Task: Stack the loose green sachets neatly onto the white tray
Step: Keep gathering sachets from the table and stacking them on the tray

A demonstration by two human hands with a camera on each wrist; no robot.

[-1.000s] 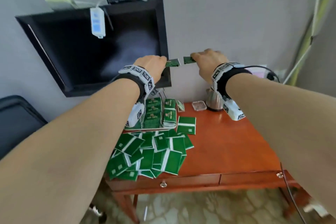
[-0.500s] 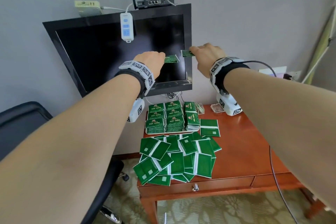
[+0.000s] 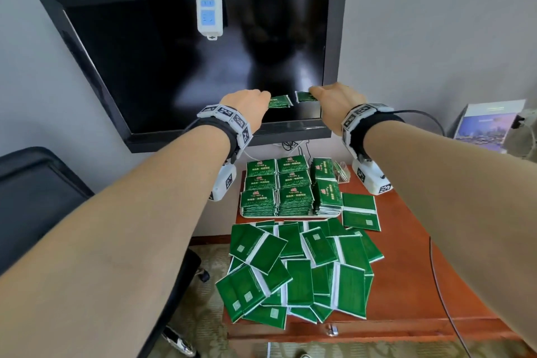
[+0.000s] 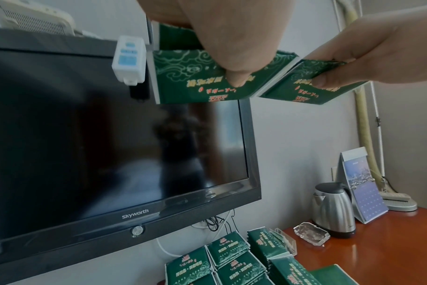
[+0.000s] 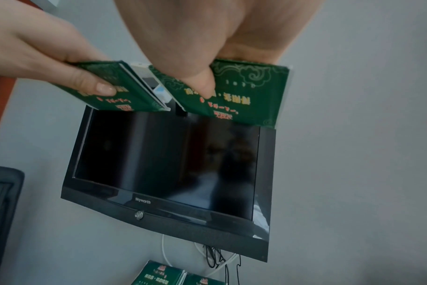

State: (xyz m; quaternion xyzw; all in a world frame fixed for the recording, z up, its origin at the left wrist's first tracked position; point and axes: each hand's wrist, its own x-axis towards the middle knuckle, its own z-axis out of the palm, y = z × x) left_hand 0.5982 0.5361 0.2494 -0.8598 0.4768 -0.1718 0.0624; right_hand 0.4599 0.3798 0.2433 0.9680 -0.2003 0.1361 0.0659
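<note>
Each hand pinches one green sachet in front of the television [image 3: 189,61] (its bezel reads "Skyworth"): left hand [image 3: 247,106] on the left sachet [image 3: 279,102], right hand [image 3: 334,102] on the right sachet [image 3: 305,96], edges nearly meeting. The gold and red print is unreadable. Below, the white tray [image 3: 290,216] holds stacks; the loose sachets [image 3: 299,267] lie on the desk [image 3: 412,285].

The green sachets [image 3: 293,267] look like glossy printed foil or film with white sealed edges, the two held ones [image 4: 197,77] catching light on their patterned faces. The desk [image 3: 406,264] beneath them is reddish wood with a polished, reflective varnish. Above the desk, the television [image 3: 191,61] has a glossy black screen and a shiny plastic frame. Right of the television stands a brushed-metal kettle [image 4: 333,210] with a dark plastic lid.
</note>
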